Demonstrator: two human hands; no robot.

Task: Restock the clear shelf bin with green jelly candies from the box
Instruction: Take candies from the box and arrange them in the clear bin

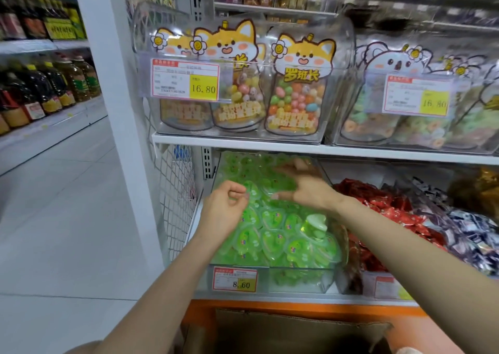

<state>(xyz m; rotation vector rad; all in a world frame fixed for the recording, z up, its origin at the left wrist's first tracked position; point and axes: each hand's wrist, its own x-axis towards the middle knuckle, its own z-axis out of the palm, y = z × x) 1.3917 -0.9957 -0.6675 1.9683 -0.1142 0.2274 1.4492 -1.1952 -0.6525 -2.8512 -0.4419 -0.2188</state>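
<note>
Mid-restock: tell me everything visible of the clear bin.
The clear bin is transparent plastic, sitting at the left end of the lower shelf, heaped nearly full with green jelly candies. A red-and-yellow price tag reading 8.60 fronts it. The right hand lies spread on the candies; the left hand is over its left side.
</note>
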